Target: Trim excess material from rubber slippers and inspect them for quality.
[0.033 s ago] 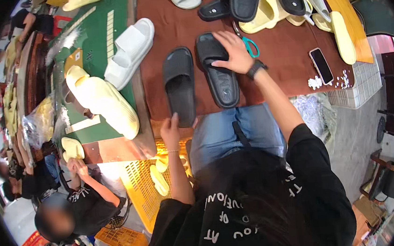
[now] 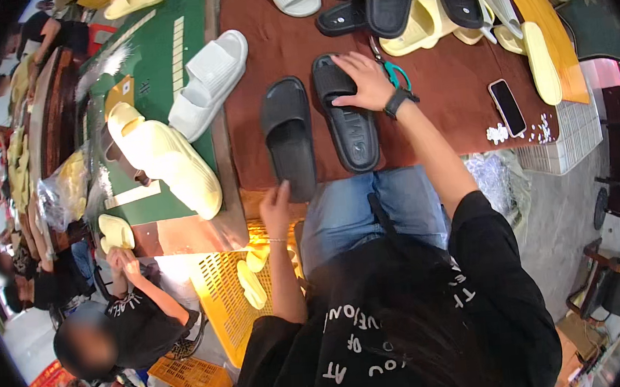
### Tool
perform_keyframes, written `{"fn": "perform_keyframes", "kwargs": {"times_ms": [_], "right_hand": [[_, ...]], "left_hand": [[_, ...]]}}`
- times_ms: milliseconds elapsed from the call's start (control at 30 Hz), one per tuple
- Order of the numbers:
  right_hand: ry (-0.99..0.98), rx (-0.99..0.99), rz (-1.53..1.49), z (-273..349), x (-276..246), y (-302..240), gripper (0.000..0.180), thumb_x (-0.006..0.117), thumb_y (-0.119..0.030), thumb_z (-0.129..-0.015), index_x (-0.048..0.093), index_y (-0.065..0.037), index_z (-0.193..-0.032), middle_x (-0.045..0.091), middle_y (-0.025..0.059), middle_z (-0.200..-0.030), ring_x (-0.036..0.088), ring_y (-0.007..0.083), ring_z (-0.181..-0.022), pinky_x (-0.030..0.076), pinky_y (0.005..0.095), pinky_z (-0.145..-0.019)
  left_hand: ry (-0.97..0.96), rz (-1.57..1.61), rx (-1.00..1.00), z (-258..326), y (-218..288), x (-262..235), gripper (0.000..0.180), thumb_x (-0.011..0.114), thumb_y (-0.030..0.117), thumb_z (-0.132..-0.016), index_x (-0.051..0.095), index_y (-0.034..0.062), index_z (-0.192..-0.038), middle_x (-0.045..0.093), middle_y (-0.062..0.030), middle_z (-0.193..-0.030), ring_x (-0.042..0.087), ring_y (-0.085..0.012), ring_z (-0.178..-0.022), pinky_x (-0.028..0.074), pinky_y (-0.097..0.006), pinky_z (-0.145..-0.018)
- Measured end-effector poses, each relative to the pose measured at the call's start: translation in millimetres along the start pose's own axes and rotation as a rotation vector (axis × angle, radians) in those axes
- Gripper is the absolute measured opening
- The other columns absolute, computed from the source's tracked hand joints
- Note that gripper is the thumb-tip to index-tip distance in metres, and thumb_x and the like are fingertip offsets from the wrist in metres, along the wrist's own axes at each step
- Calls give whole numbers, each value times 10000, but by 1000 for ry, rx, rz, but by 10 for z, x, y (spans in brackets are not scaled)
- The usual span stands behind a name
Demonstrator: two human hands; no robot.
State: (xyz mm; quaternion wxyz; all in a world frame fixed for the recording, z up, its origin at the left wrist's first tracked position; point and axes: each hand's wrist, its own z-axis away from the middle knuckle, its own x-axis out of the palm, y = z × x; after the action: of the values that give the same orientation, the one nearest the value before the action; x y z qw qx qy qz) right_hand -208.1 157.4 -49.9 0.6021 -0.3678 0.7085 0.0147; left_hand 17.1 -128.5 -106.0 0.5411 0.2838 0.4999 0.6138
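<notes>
- The right hand (image 2: 362, 78) lies flat, fingers spread, on the strap of a black slide sandal (image 2: 347, 116); it presses down on the sandal rather than closing round it. A dark wristwatch (image 2: 398, 101) sits on that wrist.
- The left hand (image 2: 276, 205) pinches the near heel end of a second black slide sandal (image 2: 288, 136), thumb and fingers narrow on its edge at the table's near rim.
- Both black sandals lie side by side, soles down, on the brown table mat (image 2: 455, 85), just apart from each other, the right hand's one to the right of the left hand's one.
- Just beyond the right hand, teal-handled scissors (image 2: 394, 72) lie on the mat, partly hidden by the fingers.
- Further right of that hand, a phone (image 2: 507, 106) lies flat, with small white bits (image 2: 498, 133) near it.
- Left of the left hand's sandal, a white slide (image 2: 208, 84) and a pale yellow slide (image 2: 163, 158) rest on the green surface (image 2: 157, 52).
- Beyond the right hand, more black and yellow sandals (image 2: 412, 8) are heaped.
- Below the left hand, a yellow crate (image 2: 222, 289) holds pale yellow pieces.
- Far left of it, another person's hands (image 2: 122, 258) hold a yellow piece.
</notes>
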Motion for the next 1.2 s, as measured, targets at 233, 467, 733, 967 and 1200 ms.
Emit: {"fn": "perform_keyframes", "kwargs": {"times_ms": [233,467,733,967,1200], "right_hand": [[186,54,99,14,-560,-451,744,812,-467,-602,555,-39,-1153,590,171,-1052,566,358,-998,460,449,-848],[475,726,-103,1254,-910,-264,1002,826,-434,-673,324,-3,-1426,478,235,-1194,525,384,-1083,445,423,-918],[382,780,-114,1558,-730,-611,952,855,-377,-660,391,-7,-1405,487,184,-1099,508,342,-1052,423,402,-912],[408,728,-171,1567,-902,-804,893,874,-293,-640,439,-20,-1371,495,166,-1066,506,331,-1025,414,403,-901],[356,650,-223,1598,-887,-913,841,872,-256,-639,464,-21,-1336,508,141,-1045,514,321,-1011,418,399,-895]], "left_hand": [[-351,172,-357,476,206,287,362,693,342,-870,542,97,-650,518,8,-598,448,-78,-477,309,-235,-442],[-533,305,-583,262,558,1108,361,742,371,-818,612,38,-774,557,-26,-573,537,-126,-453,353,-224,-400],[-365,485,-546,376,294,1845,418,675,361,-870,657,-54,-915,611,-84,-640,630,-198,-546,446,-262,-452],[-345,569,-481,393,247,1867,304,639,264,-879,659,-39,-880,629,-98,-659,645,-217,-536,469,-278,-440],[-308,604,-452,366,120,1797,174,544,109,-870,633,-36,-834,653,-154,-707,661,-272,-547,531,-344,-464]]}}
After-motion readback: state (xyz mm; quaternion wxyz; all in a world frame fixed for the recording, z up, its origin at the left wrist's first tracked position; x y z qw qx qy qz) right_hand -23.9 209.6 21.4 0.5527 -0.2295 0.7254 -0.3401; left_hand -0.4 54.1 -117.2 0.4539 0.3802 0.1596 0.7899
